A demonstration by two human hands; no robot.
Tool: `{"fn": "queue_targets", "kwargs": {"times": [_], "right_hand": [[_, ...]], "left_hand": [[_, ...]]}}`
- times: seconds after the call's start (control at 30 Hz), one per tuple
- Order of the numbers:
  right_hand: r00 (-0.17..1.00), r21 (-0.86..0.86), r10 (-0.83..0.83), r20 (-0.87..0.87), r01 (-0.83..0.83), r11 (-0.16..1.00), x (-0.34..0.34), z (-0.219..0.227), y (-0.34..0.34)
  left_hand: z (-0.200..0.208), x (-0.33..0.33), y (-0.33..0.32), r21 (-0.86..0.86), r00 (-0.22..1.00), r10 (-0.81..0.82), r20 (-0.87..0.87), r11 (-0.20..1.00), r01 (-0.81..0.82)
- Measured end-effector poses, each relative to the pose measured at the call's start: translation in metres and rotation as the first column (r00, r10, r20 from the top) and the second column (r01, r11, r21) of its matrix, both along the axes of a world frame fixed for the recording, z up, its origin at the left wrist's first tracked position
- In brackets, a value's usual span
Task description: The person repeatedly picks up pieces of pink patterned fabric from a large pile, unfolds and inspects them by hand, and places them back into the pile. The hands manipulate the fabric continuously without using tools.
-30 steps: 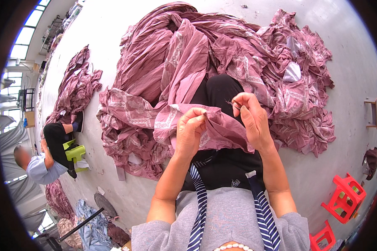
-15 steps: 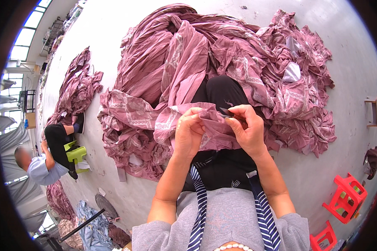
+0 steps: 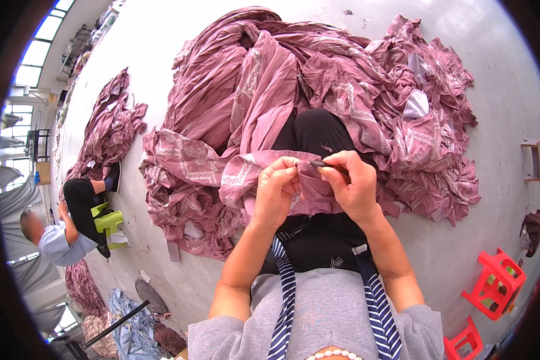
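Note:
A pink fabric piece with a pale patterned band lies over my lap, joined to a large heap of the same cloth. My left hand pinches its edge between thumb and fingers. In my right hand is a small pair of dark thread snips, the blades pointing left. Their tip meets the cloth right beside my left fingertips, and the blades look closed together. Most of the snips' body is hidden inside my right fingers.
A person sits on a green stool at the left, near another pink cloth pile. Red plastic stools stand at the lower right. Blue cloth and a dark pole are at the lower left.
The snips' blades, spread apart before, have come together and swung to the left onto the cloth. My two hands are slightly closer to each other.

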State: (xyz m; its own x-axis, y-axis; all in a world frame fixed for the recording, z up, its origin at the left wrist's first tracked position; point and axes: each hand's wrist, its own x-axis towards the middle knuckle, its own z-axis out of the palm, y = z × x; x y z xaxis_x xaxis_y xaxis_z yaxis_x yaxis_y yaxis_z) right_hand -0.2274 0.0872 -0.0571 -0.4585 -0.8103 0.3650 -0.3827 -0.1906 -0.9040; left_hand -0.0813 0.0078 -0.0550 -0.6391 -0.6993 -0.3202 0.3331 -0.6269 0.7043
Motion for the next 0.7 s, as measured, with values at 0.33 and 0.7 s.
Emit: {"fn": "queue_targets", "kwargs": {"times": [0.33, 0.7], "right_hand": [[0.996, 0.028, 0.088, 0.006, -0.088, 0.996, -0.001, 0.011, 0.002], [0.838, 0.114, 0.138, 0.528, -0.231, 0.966, -0.024, 0.005, -0.005]], "left_hand": [[-0.002, 0.000, -0.003, -0.034, 0.996, 0.086, -0.018, 0.996, -0.086], [0.013, 0.001, -0.012, 0.086, 0.997, -0.076, -0.027, 0.993, 0.078]]}}
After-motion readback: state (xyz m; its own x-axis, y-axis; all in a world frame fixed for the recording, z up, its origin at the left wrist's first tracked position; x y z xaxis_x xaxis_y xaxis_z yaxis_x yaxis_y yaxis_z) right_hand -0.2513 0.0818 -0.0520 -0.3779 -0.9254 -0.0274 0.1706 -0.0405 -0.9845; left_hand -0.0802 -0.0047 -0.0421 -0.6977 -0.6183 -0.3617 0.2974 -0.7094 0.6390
